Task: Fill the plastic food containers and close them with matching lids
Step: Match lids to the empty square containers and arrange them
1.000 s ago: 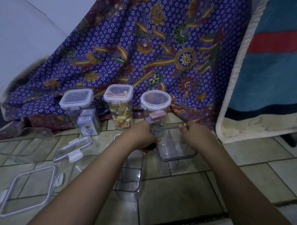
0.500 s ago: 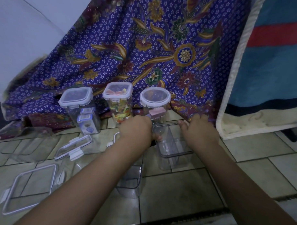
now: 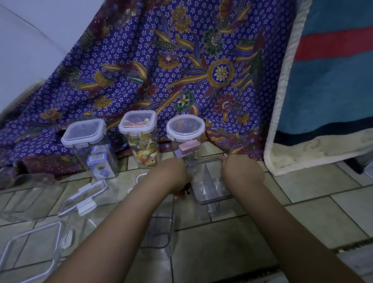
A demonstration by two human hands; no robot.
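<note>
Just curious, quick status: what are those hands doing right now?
Both hands, left and right, gripping the divided clear container on the floor. No lid on it. Nothing blocking.

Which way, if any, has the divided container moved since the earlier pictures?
No. The divided container sits as close in front of the round-lidded jar as before; only the camera shifted.

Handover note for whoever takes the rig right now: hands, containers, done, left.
Left hand and right hand grip the sides of the open divided container, which looks empty.
Done: three lidded containers at the back, square, tall, round.
Left: fill the divided one and the open container near the left forearm; loose lids lie on the floor at left.
</note>
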